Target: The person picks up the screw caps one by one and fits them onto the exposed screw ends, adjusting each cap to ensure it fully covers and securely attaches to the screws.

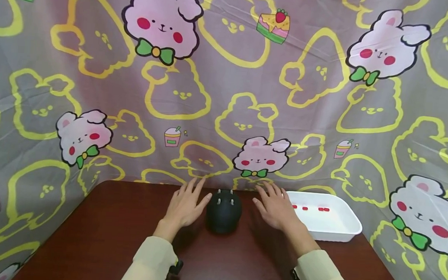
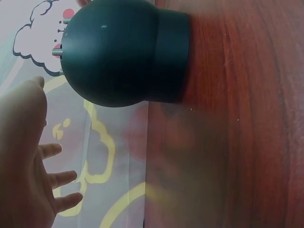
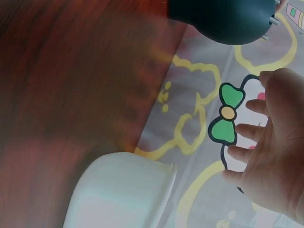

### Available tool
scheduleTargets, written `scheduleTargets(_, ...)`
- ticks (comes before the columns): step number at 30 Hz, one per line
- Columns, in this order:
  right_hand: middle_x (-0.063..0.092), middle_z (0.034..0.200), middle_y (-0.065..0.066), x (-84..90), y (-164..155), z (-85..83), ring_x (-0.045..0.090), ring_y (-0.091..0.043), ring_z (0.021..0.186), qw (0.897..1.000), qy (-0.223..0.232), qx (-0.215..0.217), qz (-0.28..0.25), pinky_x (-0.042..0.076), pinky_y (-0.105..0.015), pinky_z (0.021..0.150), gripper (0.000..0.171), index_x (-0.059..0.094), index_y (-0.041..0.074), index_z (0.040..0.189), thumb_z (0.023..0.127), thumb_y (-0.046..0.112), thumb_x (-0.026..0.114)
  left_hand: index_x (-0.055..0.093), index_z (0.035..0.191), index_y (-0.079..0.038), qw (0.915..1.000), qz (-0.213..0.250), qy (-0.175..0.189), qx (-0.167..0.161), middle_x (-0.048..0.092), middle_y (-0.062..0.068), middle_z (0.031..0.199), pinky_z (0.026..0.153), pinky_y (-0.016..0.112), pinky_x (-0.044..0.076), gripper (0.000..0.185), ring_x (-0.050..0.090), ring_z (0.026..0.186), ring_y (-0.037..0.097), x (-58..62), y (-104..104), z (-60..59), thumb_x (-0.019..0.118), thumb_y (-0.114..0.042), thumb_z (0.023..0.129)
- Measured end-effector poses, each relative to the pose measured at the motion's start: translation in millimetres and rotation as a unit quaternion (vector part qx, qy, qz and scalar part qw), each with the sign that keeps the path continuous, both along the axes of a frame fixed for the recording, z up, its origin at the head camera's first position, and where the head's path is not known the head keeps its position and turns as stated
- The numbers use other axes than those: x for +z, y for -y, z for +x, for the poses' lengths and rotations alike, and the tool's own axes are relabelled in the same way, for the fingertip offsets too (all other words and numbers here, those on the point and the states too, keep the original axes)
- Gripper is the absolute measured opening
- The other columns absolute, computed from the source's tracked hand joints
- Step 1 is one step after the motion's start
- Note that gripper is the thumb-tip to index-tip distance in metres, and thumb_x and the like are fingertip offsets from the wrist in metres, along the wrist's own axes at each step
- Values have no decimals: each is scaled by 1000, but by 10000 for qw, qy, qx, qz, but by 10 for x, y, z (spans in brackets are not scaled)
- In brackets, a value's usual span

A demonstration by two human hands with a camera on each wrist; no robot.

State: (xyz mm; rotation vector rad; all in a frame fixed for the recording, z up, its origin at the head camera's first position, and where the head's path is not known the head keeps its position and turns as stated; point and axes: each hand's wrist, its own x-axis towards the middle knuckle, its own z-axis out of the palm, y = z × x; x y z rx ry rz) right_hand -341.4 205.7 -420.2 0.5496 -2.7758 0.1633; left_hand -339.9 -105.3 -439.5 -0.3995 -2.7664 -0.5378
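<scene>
A dark round object (image 1: 223, 216) on a short cylindrical base stands upright near the back of the table, several small metal pins (image 1: 219, 200) sticking up from its top. To its left my left hand (image 1: 185, 206) hovers with fingers spread, holding nothing. My right hand (image 1: 277, 209) is held out on the other side, fingers spread and also free of any object. Both wrist views show a gap between the hand and the dark ball (image 2: 114, 52). Beyond the right hand stands a white tray (image 1: 334, 232) with several small red pieces (image 1: 323, 209) in it.
The reddish-brown wooden table (image 1: 124, 233) carries the ball and the tray. A grey curtain (image 1: 220, 83) printed with cartoon rabbits hangs right behind its back edge and along both sides.
</scene>
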Motion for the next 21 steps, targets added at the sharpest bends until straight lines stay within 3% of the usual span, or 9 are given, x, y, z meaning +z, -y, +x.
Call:
scheduleTargets(8, 49, 151, -20, 89, -64, 55, 43, -43, 140, 9995, -53, 29, 298, 33, -62, 113, 49, 55, 6, 145, 105, 34, 54, 31, 163, -20, 9987, 472, 99, -175, 34, 11, 163, 112, 62, 34, 71, 41, 141, 40, -35, -19, 39, 40, -61, 105)
scheduleTargets(21, 58, 139, -18, 187, -209, 135, 53, -41, 129, 9973, -468, 185, 541, 43, -60, 103, 42, 64, 4, 135, 104, 31, 56, 27, 163, -19, 9929, 1024, 272, -540, 33, 9, 163, 108, 63, 39, 76, 44, 140, 37, -139, -106, 93, 46, -61, 103)
